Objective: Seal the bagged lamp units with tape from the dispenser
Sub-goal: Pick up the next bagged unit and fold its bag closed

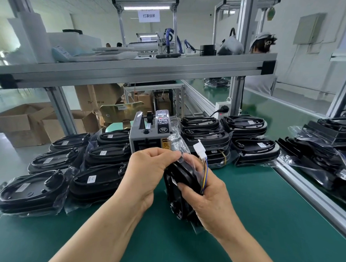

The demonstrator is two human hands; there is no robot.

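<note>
A black lamp unit (177,199) in a clear plastic bag stands on edge on the green table (263,222), in front of the grey tape dispenser (146,135). My right hand (207,204) grips the unit's side together with its coloured wires; the white connector (200,150) sticks up above it. My left hand (147,173) pinches the crumpled open top of the bag (177,143) near the dispenser's slot. No tape is visible on either hand.
Bagged lamp units lie in stacked rows to the left (58,176) and in piles behind on the right (246,137). More bagged units (320,151) lie beyond the aluminium rail (303,188). An aluminium shelf (131,70) crosses overhead. Cardboard boxes (21,123) stand far left.
</note>
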